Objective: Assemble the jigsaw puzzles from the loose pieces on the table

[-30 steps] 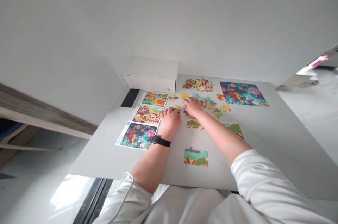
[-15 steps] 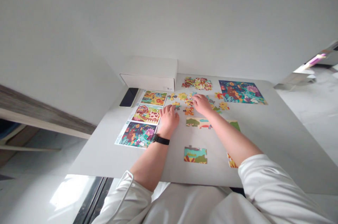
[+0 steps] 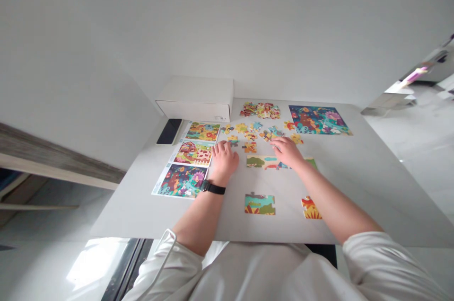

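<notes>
My left hand (image 3: 225,159) rests with fingers slightly spread at the right edge of a printed sheet (image 3: 191,155) bearing three pictures. Close to its fingertips lies a loose puzzle piece (image 3: 232,139). My right hand (image 3: 286,150) reaches over the loose pieces, its fingers stretched out to the left; whatever lies beneath its palm is hidden. Just beyond its fingertips are blue and yellow puzzle pieces (image 3: 273,132). Below it runs a joined puzzle strip (image 3: 257,162), partly covered by the hand. Nearer me lie a joined puzzle section (image 3: 259,205) and an orange-yellow section (image 3: 311,207) beside my right forearm.
A white box (image 3: 195,109) stands at the back against the wall, with a phone (image 3: 170,131) in front. A pile of puzzle pieces (image 3: 264,110) and a finished dark-blue puzzle (image 3: 319,120) lie at the back of the table (image 3: 369,187).
My right hand has moved right and toward me, uncovering loose pieces in the middle. My left hand stays by the sheet. The view has shifted slightly.
</notes>
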Demonstrator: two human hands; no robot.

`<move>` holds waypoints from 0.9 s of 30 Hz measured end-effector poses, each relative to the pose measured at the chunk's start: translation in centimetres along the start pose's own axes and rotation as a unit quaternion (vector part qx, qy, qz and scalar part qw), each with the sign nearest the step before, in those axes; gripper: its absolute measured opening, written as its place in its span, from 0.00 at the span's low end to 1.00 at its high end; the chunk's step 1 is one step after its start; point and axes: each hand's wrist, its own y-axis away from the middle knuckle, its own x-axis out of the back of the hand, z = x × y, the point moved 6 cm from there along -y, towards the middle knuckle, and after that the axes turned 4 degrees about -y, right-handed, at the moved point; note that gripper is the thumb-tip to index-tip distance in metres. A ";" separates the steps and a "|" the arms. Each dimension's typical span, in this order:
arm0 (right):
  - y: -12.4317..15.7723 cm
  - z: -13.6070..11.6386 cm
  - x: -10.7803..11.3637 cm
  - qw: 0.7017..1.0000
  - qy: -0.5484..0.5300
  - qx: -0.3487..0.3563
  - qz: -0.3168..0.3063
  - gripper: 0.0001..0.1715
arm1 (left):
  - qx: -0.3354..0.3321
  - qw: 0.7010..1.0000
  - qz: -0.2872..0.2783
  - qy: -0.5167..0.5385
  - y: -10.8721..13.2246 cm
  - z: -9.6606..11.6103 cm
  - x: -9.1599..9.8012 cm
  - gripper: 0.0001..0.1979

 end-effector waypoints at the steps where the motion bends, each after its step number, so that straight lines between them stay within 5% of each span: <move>1: 0.6 0.2 0.1 1.000 0.000 -0.002 0.002 0.21 | -0.019 1.000 -0.007 0.010 0.0 0.3 -0.1 0.21; 10: 4.5 2.9 1.7 1.000 0.001 -0.025 0.019 0.20 | -0.203 0.970 -0.090 0.098 0.8 3.3 -1.1 0.18; 27: 3.5 3.8 1.0 0.997 0.025 -0.071 0.007 0.22 | -0.116 0.986 -0.105 0.055 0.5 2.5 -1.1 0.20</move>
